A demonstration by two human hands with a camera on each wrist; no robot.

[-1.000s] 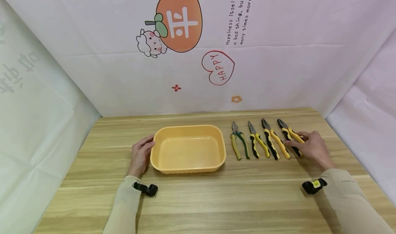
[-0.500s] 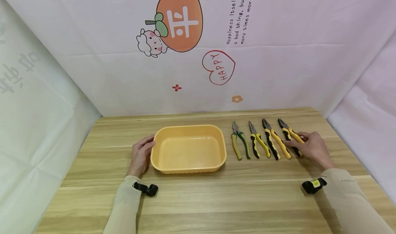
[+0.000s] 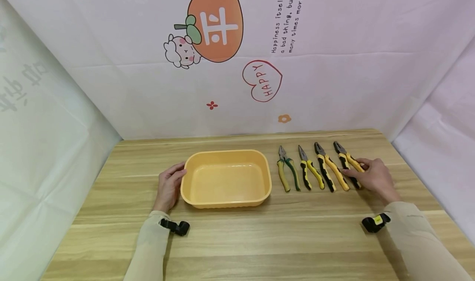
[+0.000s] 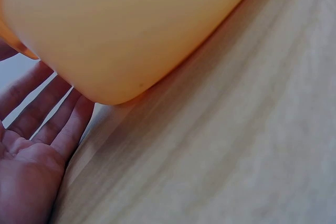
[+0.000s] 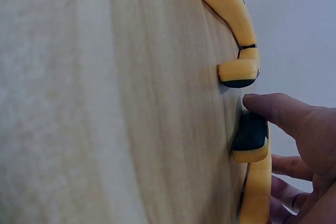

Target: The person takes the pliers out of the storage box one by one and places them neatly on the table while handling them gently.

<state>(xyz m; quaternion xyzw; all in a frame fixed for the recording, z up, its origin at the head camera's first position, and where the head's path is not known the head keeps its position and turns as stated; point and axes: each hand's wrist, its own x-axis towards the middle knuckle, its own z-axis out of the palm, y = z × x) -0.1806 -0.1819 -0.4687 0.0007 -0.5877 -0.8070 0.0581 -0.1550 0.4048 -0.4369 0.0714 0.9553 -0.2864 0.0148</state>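
Note:
A yellow plastic basin (image 3: 226,203) stands on the wooden table, left of a row of several pliers. My left hand (image 3: 169,186) is at its left end, thumb by the rim. In the left wrist view, nearly straight fingers (image 4: 39,111) lie against the basin's outer wall. The rightmost pliers (image 3: 343,159), with black and yellow handles, lie with their dark jaws pointing away. My right hand (image 3: 376,178) pinches their handles, thumb on the left handle and fingers on the right one. In the right wrist view the thumb (image 5: 278,109) presses the black handle end.
Left of the held pliers lie larger yellow-and-black pliers (image 3: 330,167), long-nose pliers (image 3: 310,169) and green-handled pliers (image 3: 286,167). A white printed cloth (image 3: 148,99) rises behind the table. Bare wood (image 3: 267,239) shows in front of the basin and the row.
The rightmost pliers shift very slightly, their jaws a little farther from me, with my right hand on them. My left hand and the basin stay where they were.

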